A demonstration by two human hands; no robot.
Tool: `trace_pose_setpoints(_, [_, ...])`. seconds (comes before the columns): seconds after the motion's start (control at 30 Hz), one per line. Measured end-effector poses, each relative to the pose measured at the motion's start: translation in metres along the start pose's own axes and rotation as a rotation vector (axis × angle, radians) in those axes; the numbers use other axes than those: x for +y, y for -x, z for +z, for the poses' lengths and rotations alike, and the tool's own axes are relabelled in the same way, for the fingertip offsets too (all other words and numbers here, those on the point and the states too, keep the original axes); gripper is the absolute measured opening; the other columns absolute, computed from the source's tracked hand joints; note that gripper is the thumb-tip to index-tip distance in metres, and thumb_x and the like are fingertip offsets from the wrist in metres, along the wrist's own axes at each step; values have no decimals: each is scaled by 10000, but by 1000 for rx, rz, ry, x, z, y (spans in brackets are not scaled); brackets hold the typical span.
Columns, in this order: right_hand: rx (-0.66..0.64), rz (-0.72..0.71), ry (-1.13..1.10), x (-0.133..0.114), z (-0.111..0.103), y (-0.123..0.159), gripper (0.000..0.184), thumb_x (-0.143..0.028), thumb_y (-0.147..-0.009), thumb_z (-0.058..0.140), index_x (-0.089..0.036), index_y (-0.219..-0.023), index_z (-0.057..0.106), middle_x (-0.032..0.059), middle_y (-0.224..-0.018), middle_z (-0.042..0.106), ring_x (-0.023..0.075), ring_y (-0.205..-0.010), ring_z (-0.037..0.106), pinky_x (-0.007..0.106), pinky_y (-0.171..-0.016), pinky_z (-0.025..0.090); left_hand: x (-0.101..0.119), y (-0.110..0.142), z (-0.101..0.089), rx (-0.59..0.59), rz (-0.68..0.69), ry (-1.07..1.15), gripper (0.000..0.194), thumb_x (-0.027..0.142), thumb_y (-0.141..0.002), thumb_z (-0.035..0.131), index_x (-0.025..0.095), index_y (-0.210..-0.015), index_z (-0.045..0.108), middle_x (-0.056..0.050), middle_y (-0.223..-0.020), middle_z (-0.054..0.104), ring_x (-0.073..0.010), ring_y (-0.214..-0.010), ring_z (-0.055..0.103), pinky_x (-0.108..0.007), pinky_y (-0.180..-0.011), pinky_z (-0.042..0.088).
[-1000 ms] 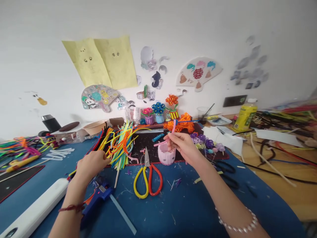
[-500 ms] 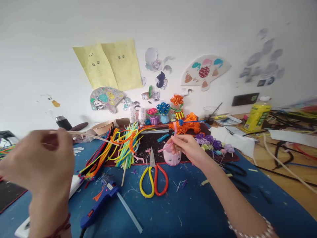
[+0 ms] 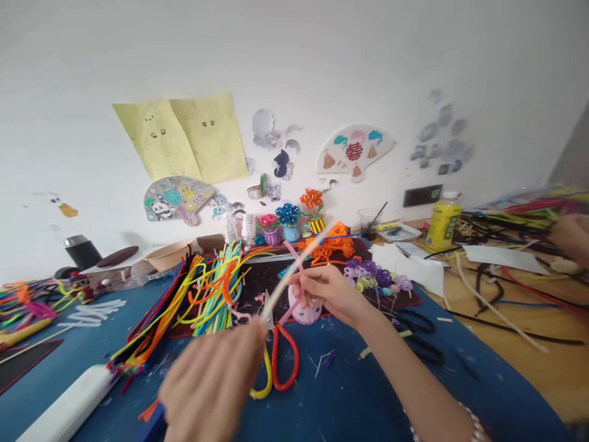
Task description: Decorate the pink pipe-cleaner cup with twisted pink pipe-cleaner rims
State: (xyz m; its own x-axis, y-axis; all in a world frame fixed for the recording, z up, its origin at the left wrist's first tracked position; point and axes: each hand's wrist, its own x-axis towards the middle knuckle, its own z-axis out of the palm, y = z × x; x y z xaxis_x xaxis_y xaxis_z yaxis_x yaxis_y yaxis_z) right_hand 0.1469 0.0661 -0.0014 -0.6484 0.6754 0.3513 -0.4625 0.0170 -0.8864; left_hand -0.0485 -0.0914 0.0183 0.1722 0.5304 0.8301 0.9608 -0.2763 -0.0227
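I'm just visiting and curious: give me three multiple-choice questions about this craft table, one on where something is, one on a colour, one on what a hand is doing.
1. Where is the yellow bottle?
A. Far right of the table, near the wall
B. Beside the scissors
C. On the white bar at the left

2. What colours are the scissors' handles?
A. Blue and green
B. Yellow and red
C. Both black

3. What is the right hand doing?
A. Resting flat
B. Gripping the scissors
C. Pinching a pink pipe cleaner

Answers: 1 A, it stands by the black wall plate; 2 B, one loop of each colour; 3 C, its fingers close on the pink strand above the pink pot.
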Motion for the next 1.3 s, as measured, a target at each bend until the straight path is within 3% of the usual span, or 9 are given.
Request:
trace_pose_setpoints(0.03, [6,-8,-22,0,0,-1,318,-440,-759,763,-143,-872,769,30,-671,642,93,-529,538,229,-506,382,8,1,9,25,116,-1,178,213,-843,639,261,-1004,697,-1,-800,766,-172,-738,720,-291,-728,514])
trace_pose_setpoints(0.07, [14,-19,-39,0,0,-1,314,-436,-748,773,-143,-861,770,22,-651,628,87,-511,522,225,-492,367,15,2,17,57,360,-57,196,178,-852,624,213,-1036,684,-18,-812,769,-166,-700,716,-290,-704,506])
trace_pose_setpoints(0.17, [38,-49,-70,-1,-1,-3,301,-425,-746,778,-141,-846,772,21,-627,623,87,-514,524,224,-498,370,25,1,35,129,470,-174,93,86,-822,644,119,-908,649,-12,-623,696,-139,-530,643,-291,-588,445])
trace_pose_setpoints(0.3, [52,-54,-73,-1,-4,-3,281,-366,-757,783,-145,-930,769,46,-675,676,114,-602,586,236,-578,432,24,0,41,100,296,-189,161,107,-831,642,168,-698,574,50,-488,545,-97,-408,482,-276,-499,362])
trace_pose_setpoints(0.57, [67,-29,13,1,-5,-3,298,-366,-726,804,-146,-924,760,45,-714,697,117,-626,595,245,-615,461,20,14,40,-48,67,-62,262,212,-918,516,196,-663,574,43,-503,544,-83,-409,471,-230,-495,378])
trace_pose_setpoints(0.73, [90,-21,82,3,-6,-3,286,-395,-742,786,-131,-846,759,42,-653,681,112,-580,569,245,-582,447,15,15,41,-280,11,89,255,266,-944,473,218,-730,604,27,-581,625,-102,-482,565,-204,-508,408])
trace_pose_setpoints(0.97, [13,57,136,5,3,0,260,-375,-738,791,-127,-805,748,12,-611,642,89,-526,544,218,-516,427,17,-2,33,-541,-385,398,307,406,-938,446,228,-801,655,19,-652,669,-119,-552,578,-205,-544,411])
trace_pose_setpoints(1.17, [-48,125,151,14,27,-2,254,-373,-761,772,-129,-822,737,21,-589,659,81,-491,549,195,-461,391,24,-7,30,-519,-574,579,219,346,-886,515,202,-770,633,19,-598,646,-119,-545,561,-213,-546,380])
trace_pose_setpoints(1.3, [-55,88,158,16,49,-15,292,-421,-767,750,-132,-802,727,23,-609,664,99,-510,584,223,-512,467,3,-8,17,-430,-680,632,269,401,-865,517,184,-755,632,-3,-597,644,-137,-565,587,-226,-575,424])
